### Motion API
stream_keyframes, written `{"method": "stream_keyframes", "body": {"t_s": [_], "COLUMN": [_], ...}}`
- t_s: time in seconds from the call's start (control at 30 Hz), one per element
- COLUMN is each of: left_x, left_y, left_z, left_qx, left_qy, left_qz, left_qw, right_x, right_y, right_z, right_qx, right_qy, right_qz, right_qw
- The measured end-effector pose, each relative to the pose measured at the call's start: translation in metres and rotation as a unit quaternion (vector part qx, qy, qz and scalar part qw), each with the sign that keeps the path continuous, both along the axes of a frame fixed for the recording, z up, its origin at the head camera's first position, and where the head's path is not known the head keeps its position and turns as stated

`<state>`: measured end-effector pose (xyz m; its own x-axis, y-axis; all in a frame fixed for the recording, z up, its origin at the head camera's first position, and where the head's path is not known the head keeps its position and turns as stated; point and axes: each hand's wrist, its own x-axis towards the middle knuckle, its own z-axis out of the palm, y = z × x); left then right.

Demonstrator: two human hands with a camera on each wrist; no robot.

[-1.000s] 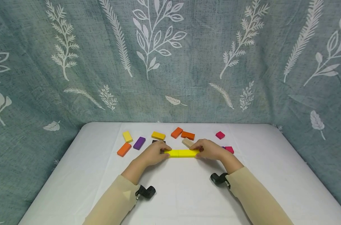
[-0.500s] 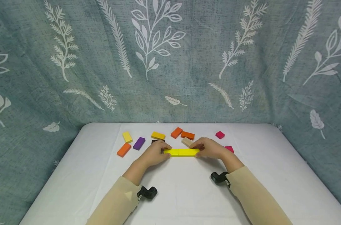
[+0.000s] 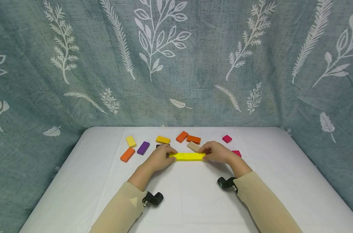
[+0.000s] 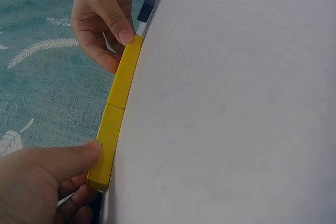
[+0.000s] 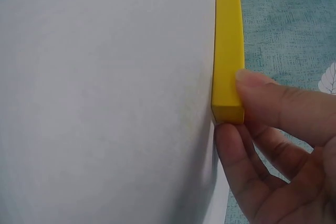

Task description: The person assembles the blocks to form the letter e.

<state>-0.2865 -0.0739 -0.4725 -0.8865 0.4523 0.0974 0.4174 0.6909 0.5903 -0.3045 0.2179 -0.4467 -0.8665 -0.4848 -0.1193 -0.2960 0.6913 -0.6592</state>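
Observation:
Two bright yellow blocks lie end to end in one straight bar, the left block (image 3: 180, 157) meeting the right block (image 3: 194, 157) at a thin seam. My left hand (image 3: 160, 157) pinches the bar's left end, its thumb on the near side. At the other end, my right hand (image 3: 218, 152) grips the right block between thumb and fingers. The left wrist view shows both hands holding the bar, with the seam between them. In the right wrist view, the block's end face (image 5: 228, 114) is visible beside the thumb. A beige block (image 3: 193, 147) sits just behind the right fingers.
Behind the hands lie orange blocks (image 3: 182, 136), yellow blocks (image 3: 163, 139), a purple block (image 3: 143, 148) and red-pink blocks (image 3: 227, 138). A dark block (image 3: 159, 146) is partly hidden by the left hand. White cloth covers the table (image 3: 182, 200); a patterned curtain (image 3: 176, 64) hangs behind.
Both hands and the yellow bar have shifted very slightly away from me. A bluish block edge seen earlier behind the right hand is now hidden. The grips look the same.

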Motion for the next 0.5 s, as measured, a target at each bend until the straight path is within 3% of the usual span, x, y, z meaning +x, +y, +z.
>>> {"method": "stream_keyframes", "body": {"t_s": [0.5], "left_x": [0.0007], "left_y": [0.0016], "left_z": [-0.0013], "left_qx": [0.005], "left_qy": [-0.003], "left_qz": [0.008], "left_qw": [1.0000], "right_x": [-0.0006], "right_y": [-0.0005], "right_z": [0.0010], "right_qx": [0.000], "right_qy": [-0.003], "right_qz": [-0.005], "right_qw": [1.0000]}}
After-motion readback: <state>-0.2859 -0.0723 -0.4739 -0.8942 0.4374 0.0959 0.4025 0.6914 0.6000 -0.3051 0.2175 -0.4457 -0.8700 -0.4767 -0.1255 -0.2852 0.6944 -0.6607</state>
